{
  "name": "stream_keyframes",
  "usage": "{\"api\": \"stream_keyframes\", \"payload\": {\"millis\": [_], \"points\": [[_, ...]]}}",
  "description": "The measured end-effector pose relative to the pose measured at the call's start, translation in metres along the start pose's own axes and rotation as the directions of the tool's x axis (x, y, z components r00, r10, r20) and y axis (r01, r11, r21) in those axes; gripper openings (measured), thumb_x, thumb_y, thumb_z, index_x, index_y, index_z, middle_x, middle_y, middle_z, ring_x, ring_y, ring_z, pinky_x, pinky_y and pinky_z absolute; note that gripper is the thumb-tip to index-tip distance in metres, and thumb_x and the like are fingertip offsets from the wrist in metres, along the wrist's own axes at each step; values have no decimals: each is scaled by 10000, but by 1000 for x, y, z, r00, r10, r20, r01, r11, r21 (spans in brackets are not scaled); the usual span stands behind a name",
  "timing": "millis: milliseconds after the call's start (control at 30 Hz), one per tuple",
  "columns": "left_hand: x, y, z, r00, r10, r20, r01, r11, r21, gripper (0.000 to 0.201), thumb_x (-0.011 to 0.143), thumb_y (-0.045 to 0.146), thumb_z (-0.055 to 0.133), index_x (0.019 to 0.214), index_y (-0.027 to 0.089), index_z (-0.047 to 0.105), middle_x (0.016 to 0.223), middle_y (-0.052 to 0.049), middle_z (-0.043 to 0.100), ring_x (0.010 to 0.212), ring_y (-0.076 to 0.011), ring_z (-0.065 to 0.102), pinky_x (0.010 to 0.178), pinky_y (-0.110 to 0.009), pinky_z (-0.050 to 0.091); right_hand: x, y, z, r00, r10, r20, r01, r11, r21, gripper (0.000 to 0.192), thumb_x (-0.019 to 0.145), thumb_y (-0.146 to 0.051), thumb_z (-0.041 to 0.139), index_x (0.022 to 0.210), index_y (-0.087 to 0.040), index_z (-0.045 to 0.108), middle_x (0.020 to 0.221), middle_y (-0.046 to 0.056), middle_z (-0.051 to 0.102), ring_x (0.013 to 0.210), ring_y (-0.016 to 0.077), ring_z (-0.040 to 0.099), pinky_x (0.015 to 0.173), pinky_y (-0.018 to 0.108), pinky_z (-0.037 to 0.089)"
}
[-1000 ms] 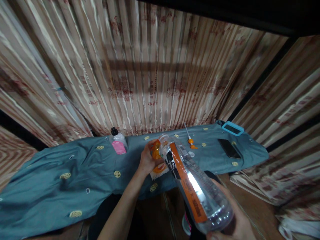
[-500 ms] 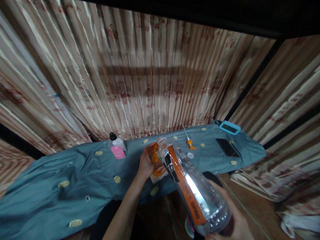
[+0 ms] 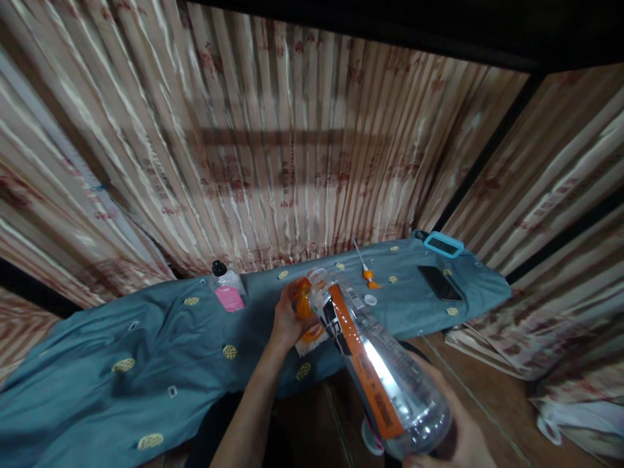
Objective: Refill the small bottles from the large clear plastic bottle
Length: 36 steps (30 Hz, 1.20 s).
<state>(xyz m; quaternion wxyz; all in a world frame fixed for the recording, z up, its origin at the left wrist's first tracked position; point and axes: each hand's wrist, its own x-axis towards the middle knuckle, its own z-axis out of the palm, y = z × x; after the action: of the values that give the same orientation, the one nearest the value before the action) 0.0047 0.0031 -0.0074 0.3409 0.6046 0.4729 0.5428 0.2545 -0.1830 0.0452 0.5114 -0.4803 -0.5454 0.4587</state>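
Observation:
My right hand (image 3: pixel 458 426) is wrapped round the base of a large clear plastic bottle (image 3: pixel 385 370) with an orange and black label. The bottle is tilted, its neck pointing up and left, its mouth at the top of an orange bottle (image 3: pixel 303 305). Around that orange bottle my left hand (image 3: pixel 287 318) is closed, just above the cloth. Whether liquid passes between them cannot be made out. On the cloth to the right lie an orange pump head (image 3: pixel 369 278) with its thin tube and a white cap (image 3: pixel 370 300).
A clear bottle with a pink label and black cap (image 3: pixel 228 289) is at the left on the teal cloth (image 3: pixel 170 338). A dark phone (image 3: pixel 439 283) and a light-blue framed device (image 3: pixel 443 244) lie to the right. Patterned curtains (image 3: pixel 292 162) hang behind.
Both hands keep their hold, with the large bottle's mouth still at the orange bottle. The view has shifted slightly, and the things at the right appear a little further left.

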Motion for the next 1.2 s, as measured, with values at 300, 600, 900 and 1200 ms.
{"api": "stream_keyframes", "payload": {"millis": [300, 600, 900, 1200], "points": [[0, 1, 2, 1000, -7, 4, 7, 1000, -23, 787, 521, 237, 902, 1241, 187, 587, 1284, -122, 670, 1220, -313, 664, 1112, -501, 499, -6, 1, -3, 999, 34, 26, -33, 998, -49, 893, 659, -416, 913, 1443, -279, 508, 1385, 72, 688, 1262, 299, 678, 1031, 300, 554], [-3, 10, -1, 998, -52, 40, 54, 997, -49, 831, 530, 220, 915, 1281, 198, 560, 1346, -123, 645, 1278, -313, 634, 1139, -481, 484, -9, 12, -12, 998, 33, 55, -27, 995, -99, 890, 730, -453, 860, 1499, -276, 449, 1533, 80, 568, 1408, 302, 552, 1130, 314, 478], [-4, 14, -3, 996, -69, 57, 73, 995, -67, 866, 501, 258, 946, 1271, 163, 561, 1332, -143, 648, 1263, -327, 636, 1149, -505, 467, -9, 15, -22, 998, -5, 62, 11, 995, -95, 859, 724, -404, 877, 1489, -314, 498, 1524, 50, 585, 1375, 294, 587, 1100, 284, 500], [-3, 10, -1, 998, -59, 37, 61, 997, -52, 864, 491, 304, 966, 1255, 188, 578, 1300, -116, 656, 1245, -318, 642, 1141, -502, 476, -5, 8, -22, 1000, 1, 14, 1, 991, -137, 892, 657, -463, 910, 1446, -260, 548, 1454, 99, 644, 1264, 340, 674, 1017, 329, 577]]}}
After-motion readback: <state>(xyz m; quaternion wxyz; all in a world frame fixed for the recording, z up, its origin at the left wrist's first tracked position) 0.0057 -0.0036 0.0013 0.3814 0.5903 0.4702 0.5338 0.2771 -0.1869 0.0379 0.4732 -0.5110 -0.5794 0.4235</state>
